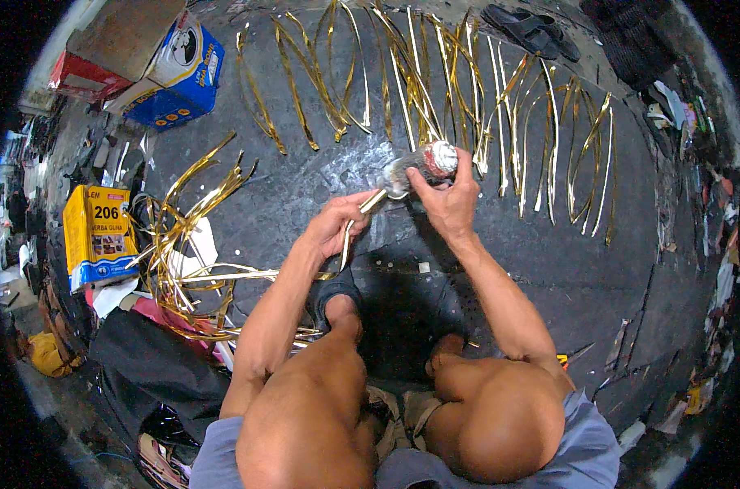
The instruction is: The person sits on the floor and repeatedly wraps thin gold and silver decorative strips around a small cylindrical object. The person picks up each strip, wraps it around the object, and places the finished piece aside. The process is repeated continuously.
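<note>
And here's the left hand [337,226], its grip pinched on a gold strip [374,201], one end slanting out past the fingers, up and right to the cylinder [408,169], the other hanging down below the hand. The right hand [450,200] has that grey cylinder clasped between thumb and fingers above the floor [574,269], long axis tilted, red-and-white end pointing up and right. Over left, a yellow tin [101,232], contents hidden; beyond it, a blue box [174,81], contents unclear.

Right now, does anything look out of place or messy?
Yes: at left, the gold strips lie tangled in a heap beside the yellow-and-blue can, unlike the row of strips spread ahead.
</note>
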### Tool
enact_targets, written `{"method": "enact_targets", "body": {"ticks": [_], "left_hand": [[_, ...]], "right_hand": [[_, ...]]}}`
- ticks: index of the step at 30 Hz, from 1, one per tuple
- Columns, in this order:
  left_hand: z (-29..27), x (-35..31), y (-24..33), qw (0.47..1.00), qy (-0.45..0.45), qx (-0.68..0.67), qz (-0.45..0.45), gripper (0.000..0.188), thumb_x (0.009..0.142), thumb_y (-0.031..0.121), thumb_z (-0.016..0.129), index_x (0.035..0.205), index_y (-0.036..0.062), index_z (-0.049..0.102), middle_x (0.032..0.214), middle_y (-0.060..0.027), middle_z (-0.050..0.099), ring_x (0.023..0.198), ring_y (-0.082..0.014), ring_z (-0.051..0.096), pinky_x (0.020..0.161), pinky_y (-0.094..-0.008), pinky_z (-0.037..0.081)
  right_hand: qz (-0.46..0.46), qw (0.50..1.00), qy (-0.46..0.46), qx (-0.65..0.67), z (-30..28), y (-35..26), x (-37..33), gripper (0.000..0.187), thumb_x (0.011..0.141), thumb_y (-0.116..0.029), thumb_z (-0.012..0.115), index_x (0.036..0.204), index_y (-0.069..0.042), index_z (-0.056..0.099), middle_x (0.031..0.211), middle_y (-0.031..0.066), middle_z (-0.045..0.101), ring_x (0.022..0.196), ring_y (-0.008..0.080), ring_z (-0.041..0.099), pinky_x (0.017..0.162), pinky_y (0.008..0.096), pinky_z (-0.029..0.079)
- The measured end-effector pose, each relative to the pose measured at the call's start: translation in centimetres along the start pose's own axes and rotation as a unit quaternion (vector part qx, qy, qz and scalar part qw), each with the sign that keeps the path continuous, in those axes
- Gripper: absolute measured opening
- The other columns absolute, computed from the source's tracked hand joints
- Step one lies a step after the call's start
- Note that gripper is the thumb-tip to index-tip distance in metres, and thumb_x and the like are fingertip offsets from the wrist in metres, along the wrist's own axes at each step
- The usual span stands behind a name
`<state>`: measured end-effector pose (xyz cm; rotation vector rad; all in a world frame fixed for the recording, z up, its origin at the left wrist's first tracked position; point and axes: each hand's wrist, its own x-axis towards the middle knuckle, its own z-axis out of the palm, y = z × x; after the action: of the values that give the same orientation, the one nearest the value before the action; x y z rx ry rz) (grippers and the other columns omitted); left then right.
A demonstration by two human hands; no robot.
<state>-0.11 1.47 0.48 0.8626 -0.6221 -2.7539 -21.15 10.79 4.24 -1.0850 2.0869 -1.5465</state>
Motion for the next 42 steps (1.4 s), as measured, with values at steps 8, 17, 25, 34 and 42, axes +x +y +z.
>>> {"method": "enact_targets", "body": {"ticks": [8,17,25,34,42], "left_hand": [[-0.1,4.5,2.4,0.871,0.165,0.463,0.012,0.022,0.079,0.003,0.070,0.099,-0.0002,0.078,0.078,-0.0056,0.073,0.069,-0.0114,0.066,0.058,-0.0291,0.051],[-1.3,7.4,1.4,0.727,0.228,0.642,0.086,0.023,0.077,0.009,0.076,0.099,0.0041,0.080,0.093,-0.0118,0.077,0.087,-0.0277,0.073,0.083,-0.0405,0.056],[3.5,3.8,0.2,0.691,0.103,0.610,0.375,0.058,0.074,0.004,0.075,0.130,0.0075,0.059,0.117,-0.0153,0.067,0.113,-0.0351,0.066,0.094,-0.0421,0.053],[3.0,4.5,-0.1,0.674,0.113,0.638,0.355,0.051,0.076,-0.001,0.070,0.126,0.0060,0.059,0.118,-0.0179,0.067,0.114,-0.0392,0.065,0.095,-0.0438,0.053],[3.8,5.4,-0.2,0.669,0.096,0.630,0.382,0.050,0.077,0.001,0.072,0.124,0.0066,0.060,0.118,-0.0178,0.068,0.112,-0.0404,0.064,0.093,-0.0451,0.053]], "right_hand": [[0.023,0.995,0.061,-0.081,-3.5,2.7,0.3,0.063,0.076,-0.026,0.090,0.124,0.000,0.057,0.102,0.0161,0.075,0.091,0.0264,0.073,0.081,0.0398,0.057],[-0.186,0.966,-0.082,-0.158,1.6,3.3,-1.5,0.068,0.077,-0.020,0.088,0.131,0.001,0.052,0.114,0.0254,0.067,0.103,0.0436,0.068,0.088,0.0460,0.056],[-0.007,0.974,-0.212,-0.082,0.4,2.7,-1.4,0.061,0.080,-0.002,0.076,0.135,-0.003,0.049,0.125,0.0215,0.065,0.111,0.0351,0.067,0.091,0.0418,0.055],[0.238,0.957,-0.130,-0.100,3.4,10.3,1.5,0.044,0.075,-0.021,0.084,0.109,-0.002,0.064,0.091,0.0141,0.074,0.091,0.0297,0.072,0.084,0.0403,0.055],[0.348,0.931,-0.087,0.069,2.6,11.1,1.8,0.029,0.076,-0.010,0.082,0.096,-0.004,0.062,0.082,0.0094,0.069,0.078,0.0226,0.067,0.068,0.0350,0.051]]}}
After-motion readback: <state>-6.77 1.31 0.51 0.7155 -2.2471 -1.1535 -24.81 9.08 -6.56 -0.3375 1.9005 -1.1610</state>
